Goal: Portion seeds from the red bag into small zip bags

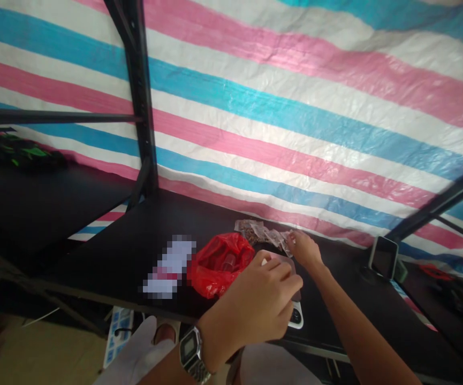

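Left hand point(251, 305) was over the front edge of the black counter point(111, 256), right of centre, back of the hand up, fingers point(281, 270) curled down onto a pale flat item point(281, 261). Hand was closed-ish around that item, but the palm side was hidden, so can't tell if it was a real grip. Below the fingers, a white-framed piece with a black round part point(296, 316) stuck out at the counter's front edge. Can't tell what it was, or if it was part of the flat item. Digital wristwatch point(190, 346) with metal bracelet sat on the left wrist.

Right hand point(303, 249) reached further in, near the back edge, fingertips pinched on the right end of a strip of clear plastic packets point(261, 231) with brown contents. Strip lay along the back edge, just behind the flat item.

Red plastic bag point(219, 264) lay crumpled just left of the left hand, with a small bottle-like item point(228, 262) showing through it. Just left of that, touching it, was a white-and-pink item point(169, 267), too blurred to identify.

Phone point(384, 258) stood upright in a stand near the right end of the back edge. Striped tarp point(295, 128) in pink, blue and white hung behind the black metal shelf upright point(141, 96). Dark object with green marks point(18, 152) lay on the left shelf point(42, 208).
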Demonstrator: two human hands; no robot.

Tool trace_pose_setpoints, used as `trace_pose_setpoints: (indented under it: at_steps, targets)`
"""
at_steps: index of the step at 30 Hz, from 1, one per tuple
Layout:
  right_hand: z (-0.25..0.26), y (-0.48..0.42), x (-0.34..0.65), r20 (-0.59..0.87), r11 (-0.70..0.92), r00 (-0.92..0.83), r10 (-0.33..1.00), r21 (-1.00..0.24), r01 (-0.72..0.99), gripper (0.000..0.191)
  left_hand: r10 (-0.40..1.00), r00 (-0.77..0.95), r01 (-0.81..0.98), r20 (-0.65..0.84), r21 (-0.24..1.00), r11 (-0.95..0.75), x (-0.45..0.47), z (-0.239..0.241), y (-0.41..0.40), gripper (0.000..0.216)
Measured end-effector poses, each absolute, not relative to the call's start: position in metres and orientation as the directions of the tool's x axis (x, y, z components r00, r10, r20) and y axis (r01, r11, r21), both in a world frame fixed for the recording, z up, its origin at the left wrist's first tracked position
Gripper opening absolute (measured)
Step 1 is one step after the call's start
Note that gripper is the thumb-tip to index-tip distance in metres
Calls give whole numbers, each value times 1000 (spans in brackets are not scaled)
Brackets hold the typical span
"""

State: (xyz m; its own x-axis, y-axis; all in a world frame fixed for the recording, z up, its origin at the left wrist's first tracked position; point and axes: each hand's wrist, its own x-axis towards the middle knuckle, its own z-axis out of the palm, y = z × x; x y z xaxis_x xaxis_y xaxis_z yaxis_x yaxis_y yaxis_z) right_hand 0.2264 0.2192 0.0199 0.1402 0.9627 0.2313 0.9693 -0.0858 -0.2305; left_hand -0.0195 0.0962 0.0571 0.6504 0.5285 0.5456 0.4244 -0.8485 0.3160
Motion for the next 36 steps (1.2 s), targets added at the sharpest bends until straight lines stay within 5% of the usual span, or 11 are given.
trace_pose_setpoints:
  at_steps: [4, 7, 9, 13, 17, 26, 32, 36]
  targets:
    - [30, 210, 228, 353, -131, 329, 876, -483, 866, 48, 682, 422, 415, 598, 541, -731, -21, 59, 113, 22]
    - [43, 186, 215, 389, -13, 377, 840, -680, 733, 59, 800, 234, 385, 552, 703, -598, -26, 57, 126, 20]
    - [50, 166, 196, 359, 198, 370, 857, -892, 406, 51, 855, 192, 337, 481, 786, -518, -26, 55, 132, 17]
    - [55, 135, 153, 223, 218, 124, 967, -974, 53, 47, 908, 236, 157, 345, 909, -386, -19, 49, 133, 27]
    - [59, 128, 133, 95, 85, -99, 991, -992, -99, 47, 949, 223, 56, 222, 969, -240, -18, 45, 129, 33]
    - [49, 129, 136, 39, 15, -237, 971, -995, -103, 46, 957, 261, 205, 126, 962, -182, -35, 50, 123, 29]
    - [39, 128, 128, 91, 109, -153, 984, -988, 112, 46, 995, 95, 599, 40, 796, -89, -28, 51, 121, 21]
    - [39, 126, 126, 188, 191, -41, 981, -924, 331, 38, 987, 33, 744, 159, 656, -130, -36, 46, 126, 23]
